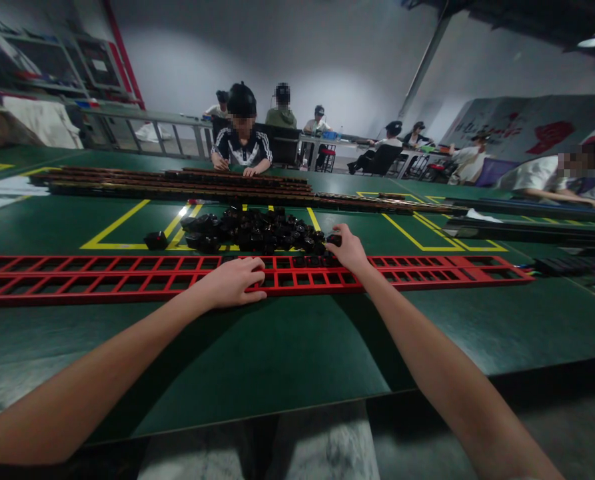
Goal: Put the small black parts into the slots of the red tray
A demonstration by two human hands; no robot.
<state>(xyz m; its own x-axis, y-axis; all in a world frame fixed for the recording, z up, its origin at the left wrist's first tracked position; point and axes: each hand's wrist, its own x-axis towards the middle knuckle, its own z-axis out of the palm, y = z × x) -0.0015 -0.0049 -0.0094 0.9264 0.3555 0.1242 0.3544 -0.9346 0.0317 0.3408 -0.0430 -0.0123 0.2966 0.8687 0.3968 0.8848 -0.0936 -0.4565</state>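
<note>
A long red frame (pixel 302 290), ladder-like with two rows of openings, lay flat across a green bench (pixel 297 360). The left hand (pixel 240 280) rested on it near the middle, its fingers loosely bent and set apart from the thumb; whether they gripped the frame could not be told. Beyond the frame, the right hand (pixel 348 248) pinched a small black block (pixel 334 239) between thumb and fingers, at the right end of a heap (pixel 252 230) of similar blocks. A few blocks reached the frame's far row between the hands; it was unclear whether they sat in its openings. One loose block (pixel 156 240) lay left of the heap. Farther back, long brown strips (pixel 177 183) were stacked on the bench, and a person (pixel 242 143) in a dark cap sat behind them. More people sat in the background.
</note>
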